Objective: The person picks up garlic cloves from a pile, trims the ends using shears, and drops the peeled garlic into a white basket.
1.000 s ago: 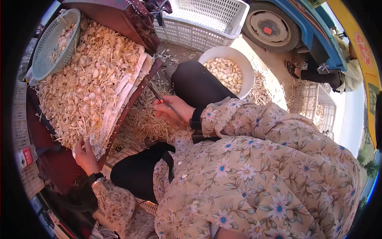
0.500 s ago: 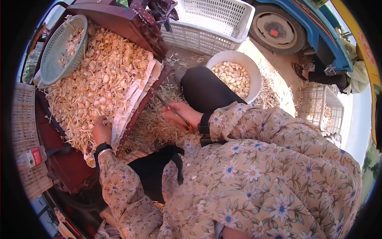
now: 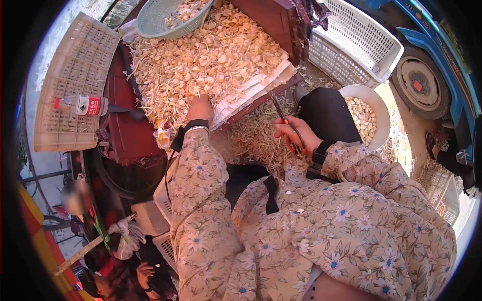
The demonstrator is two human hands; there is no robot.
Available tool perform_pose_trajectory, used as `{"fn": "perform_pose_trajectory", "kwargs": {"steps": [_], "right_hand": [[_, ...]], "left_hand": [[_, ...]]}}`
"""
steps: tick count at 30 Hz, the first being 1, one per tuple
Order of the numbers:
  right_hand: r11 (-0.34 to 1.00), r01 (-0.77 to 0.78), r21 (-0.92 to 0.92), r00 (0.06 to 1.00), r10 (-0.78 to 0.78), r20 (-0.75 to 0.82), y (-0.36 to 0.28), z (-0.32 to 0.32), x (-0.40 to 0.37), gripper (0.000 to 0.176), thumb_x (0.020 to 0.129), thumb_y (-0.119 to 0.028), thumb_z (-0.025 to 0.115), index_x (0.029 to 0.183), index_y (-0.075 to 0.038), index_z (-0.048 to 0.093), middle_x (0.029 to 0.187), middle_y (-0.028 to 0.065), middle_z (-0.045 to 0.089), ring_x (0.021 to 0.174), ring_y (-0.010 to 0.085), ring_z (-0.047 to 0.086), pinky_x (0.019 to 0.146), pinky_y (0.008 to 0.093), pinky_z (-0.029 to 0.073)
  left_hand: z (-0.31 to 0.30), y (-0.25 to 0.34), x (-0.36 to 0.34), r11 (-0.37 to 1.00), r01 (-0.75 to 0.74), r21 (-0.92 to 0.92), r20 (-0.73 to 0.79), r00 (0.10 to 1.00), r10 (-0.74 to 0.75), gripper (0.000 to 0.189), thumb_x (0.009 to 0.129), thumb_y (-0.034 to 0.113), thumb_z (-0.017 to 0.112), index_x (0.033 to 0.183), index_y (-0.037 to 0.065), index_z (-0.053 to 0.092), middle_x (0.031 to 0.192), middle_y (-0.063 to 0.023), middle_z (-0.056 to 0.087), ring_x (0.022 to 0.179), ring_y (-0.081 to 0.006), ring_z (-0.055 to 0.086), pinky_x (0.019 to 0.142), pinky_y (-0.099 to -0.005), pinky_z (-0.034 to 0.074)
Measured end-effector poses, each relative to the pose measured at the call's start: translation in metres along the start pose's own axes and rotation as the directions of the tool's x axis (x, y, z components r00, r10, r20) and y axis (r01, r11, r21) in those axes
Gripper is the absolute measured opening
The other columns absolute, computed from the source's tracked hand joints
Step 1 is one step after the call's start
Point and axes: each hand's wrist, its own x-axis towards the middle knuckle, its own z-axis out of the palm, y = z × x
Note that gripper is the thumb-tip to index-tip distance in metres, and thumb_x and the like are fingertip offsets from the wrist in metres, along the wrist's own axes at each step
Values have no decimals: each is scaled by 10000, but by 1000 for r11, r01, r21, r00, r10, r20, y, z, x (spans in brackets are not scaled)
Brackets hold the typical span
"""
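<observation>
A heap of garlic bulbs and loose skins (image 3: 216, 55) covers the sloping red surface. My left hand (image 3: 200, 109) reaches into the heap's lower edge; its fingertips are hidden among the garlic, so its grip does not show. To the right, beyond the white cloth edge (image 3: 256, 90), my right hand (image 3: 298, 134) is closed round scissors (image 3: 291, 125) with orange on the handles, their long dark blades pointing up and left. Beside my right knee stands a white bucket (image 3: 384, 118) holding peeled-looking garlic cloves (image 3: 362, 120).
A green basket (image 3: 173, 30) sits on the heap's upper left. White crates (image 3: 346, 60) stand at the upper right, near a blue vehicle's wheel (image 3: 420, 83). A plastic bottle (image 3: 89, 106) lies on a crate at left. Another person's hand (image 3: 144, 273) shows at lower left.
The view has swung left, so the heap, bucket and both hands appear farther right. More of the left crate and another person now show. My right hand still holds the scissors.
</observation>
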Motion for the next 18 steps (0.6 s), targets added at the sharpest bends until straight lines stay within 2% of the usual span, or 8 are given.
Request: {"fn": "perform_pose_trajectory", "kwargs": {"steps": [2,4,6,10,14,16,17,18], "right_hand": [[1000,-25,-13,999,25,34,-18,5,-14,348,859,-226,524,1088,22,440,781,97,581,480,79,480,404,205,384],[1000,15,-25,1000,-14,18,-17,7,-13,366,857,-244,525,1096,20,438,783,102,582,481,81,482,401,214,384],[1000,26,4,1000,-26,18,-13,6,-10,311,845,-219,547,1067,-17,463,748,54,566,501,58,474,386,198,367],[999,-13,41,1000,13,0,-17,12,-12,320,867,-222,507,1093,-2,453,761,78,572,499,71,471,412,219,378],[1000,24,2,1000,-24,19,-10,9,-4,315,845,-255,548,1034,-12,477,748,94,592,521,93,490,481,206,381],[1000,31,1,999,-31,28,-15,13,-10,305,843,-253,550,1020,-15,480,745,94,591,521,92,490,479,205,377],[999,32,4,999,-32,20,-16,14,-11,298,846,-234,538,1030,-9,472,736,98,589,517,92,486,466,209,377],[1000,23,11,999,-24,22,-16,14,-10,298,848,-227,534,1035,-4,467,739,97,587,504,93,480,448,212,373]], "left_hand": [[-11,6,-6,995,98,-17,77,992,-97,276,720,173,545,976,76,575,954,-234,549,870,-396,550,750,-442,451],[-13,0,-13,985,121,-123,71,991,-113,314,704,237,582,979,83,581,947,-214,577,865,-372,567,750,-419,458],[-14,-5,-17,947,166,-276,123,983,-136,333,698,279,607,973,93,590,936,-181,606,863,-333,581,756,-397,460],[-21,0,-37,962,137,-236,34,991,-132,336,699,305,605,930,63,582,856,-172,620,817,-322,587,723,-388,456],[-28,4,-44,884,192,-426,-71,967,-244,321,704,297,596,882,35,546,781,-178,602,738,-332,576,675,-395,453],[-33,6,-46,802,234,-549,-56,947,-315,322,702,290,600,882,30,541,768,-182,593,701,-327,572,662,-412,457],[-36,8,-47,690,208,-694,-31,948,-317,174,750,204,542,821,58,478,735,-115,560,609,-231,522,558,-344,427],[-40,9,-50,367,201,-908,103,958,-268,140,760,186,530,813,71,469,737,-105,548,586,-205,492,525,-320,401]]}}
